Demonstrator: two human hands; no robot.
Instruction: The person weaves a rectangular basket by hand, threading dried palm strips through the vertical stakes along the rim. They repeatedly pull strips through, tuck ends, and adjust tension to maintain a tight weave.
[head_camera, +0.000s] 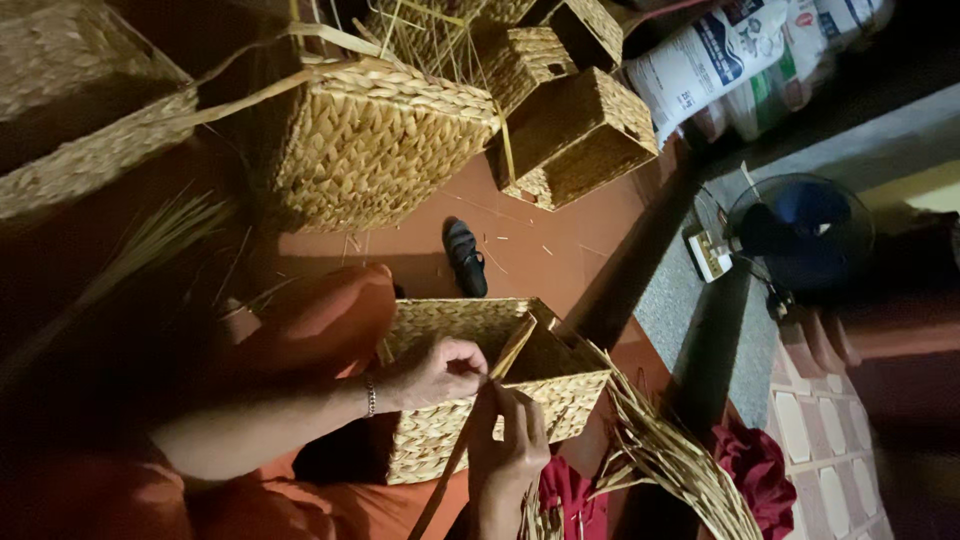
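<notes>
A rectangular woven straw basket (565, 392) lies on its side against my lap on the red floor. My left hand (438, 372), with a bracelet at the wrist, is closed at the basket's rim on a long flat straw strand (512, 350). That strand runs from the rim corner down past my knee. My right hand (512, 440) comes up from below, and its fingers pinch the same strand just under the left hand, against the basket's front wall.
Several finished baskets stand beyond: a large one (370, 140), one at far left (80, 110), smaller ones (575, 130). A dark sandal (465, 257), a floor fan (800, 230), a power strip (708, 255), white sacks (740, 60), a loose woven piece (670, 460) and red cloth (755, 465) lie around.
</notes>
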